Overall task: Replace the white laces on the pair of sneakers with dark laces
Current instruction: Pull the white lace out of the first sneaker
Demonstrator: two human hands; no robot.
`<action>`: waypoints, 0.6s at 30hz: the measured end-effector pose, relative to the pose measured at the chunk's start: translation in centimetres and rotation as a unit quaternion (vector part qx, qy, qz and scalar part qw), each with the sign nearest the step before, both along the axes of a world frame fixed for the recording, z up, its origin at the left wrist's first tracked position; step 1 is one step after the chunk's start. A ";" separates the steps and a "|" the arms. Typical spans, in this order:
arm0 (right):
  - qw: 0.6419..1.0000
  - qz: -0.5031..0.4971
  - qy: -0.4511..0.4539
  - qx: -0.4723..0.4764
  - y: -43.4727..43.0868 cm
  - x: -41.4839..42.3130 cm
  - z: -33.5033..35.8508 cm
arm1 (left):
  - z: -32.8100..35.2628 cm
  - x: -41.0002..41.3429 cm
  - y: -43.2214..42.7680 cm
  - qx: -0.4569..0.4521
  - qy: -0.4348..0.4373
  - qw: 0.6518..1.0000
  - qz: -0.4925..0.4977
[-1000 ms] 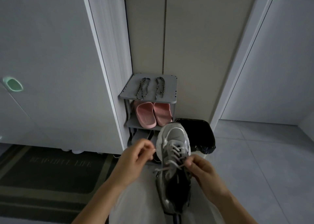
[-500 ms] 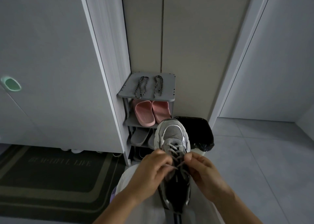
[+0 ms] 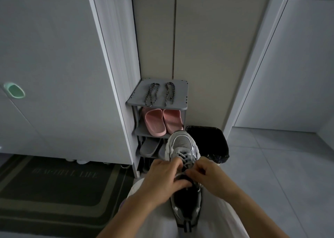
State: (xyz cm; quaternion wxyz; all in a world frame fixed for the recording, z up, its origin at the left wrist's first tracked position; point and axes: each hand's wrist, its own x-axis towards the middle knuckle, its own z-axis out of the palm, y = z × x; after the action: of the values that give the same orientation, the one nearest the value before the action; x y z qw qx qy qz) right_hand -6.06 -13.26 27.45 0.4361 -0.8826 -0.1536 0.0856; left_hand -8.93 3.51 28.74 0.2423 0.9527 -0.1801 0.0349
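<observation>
Sneaker [image 3: 182,143] is on my lap, toe pointing away from me toward the shoe rack [image 3: 179,97]. Both hands are down at the upper eyelets. My left hand [image 3: 160,178] has its fingers curled over the tongue and pinches the white lace [image 3: 185,156]. My right hand [image 3: 209,176] pinches a strand of the same lace between thumb and fingertips.

My guess is the shoe's light and the mesh upper squishy, so it'll wobble on my knee unless one hand pins it by the side or heel. The lace looks soft and floppy and probably drags in the eyelets, so it's best grabbed close to the hole or by the tip.

Count:
- one sneaker in view (can't see its mate)
- one white lace in it
- two dark laces [image 3: 151,95] side by side on the rack's top shelf
- two pink slides [image 3: 154,122] one shelf below
</observation>
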 end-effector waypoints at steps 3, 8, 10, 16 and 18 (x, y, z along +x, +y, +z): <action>0.982 0.002 0.100 0.161 -0.5 -0.3 -0.4 | -0.8 1.0 -0.1 -0.113 -0.019 0.993 -0.006; 0.903 -0.011 0.211 0.373 -0.6 -1.5 -1.6 | -2.6 0.0 0.1 -0.175 0.108 0.977 0.049; 0.889 0.000 0.222 0.400 -0.3 -1.9 -1.6 | -3.3 -1.1 -0.1 -0.173 0.088 0.980 0.042; 0.814 0.021 0.237 0.530 -0.8 -2.4 -1.6 | -4.7 -3.5 0.1 -0.277 0.026 0.960 0.028; 0.785 0.022 0.244 0.569 -1.1 -2.6 -2.4 | -5.0 -3.8 0.2 -0.296 0.032 0.954 0.024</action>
State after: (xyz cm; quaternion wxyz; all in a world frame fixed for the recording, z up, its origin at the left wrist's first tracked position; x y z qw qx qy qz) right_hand -8.70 -14.32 25.01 0.8802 -0.4202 -0.0821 0.2049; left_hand -12.72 3.72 23.76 0.5181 0.8429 -0.1312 0.0619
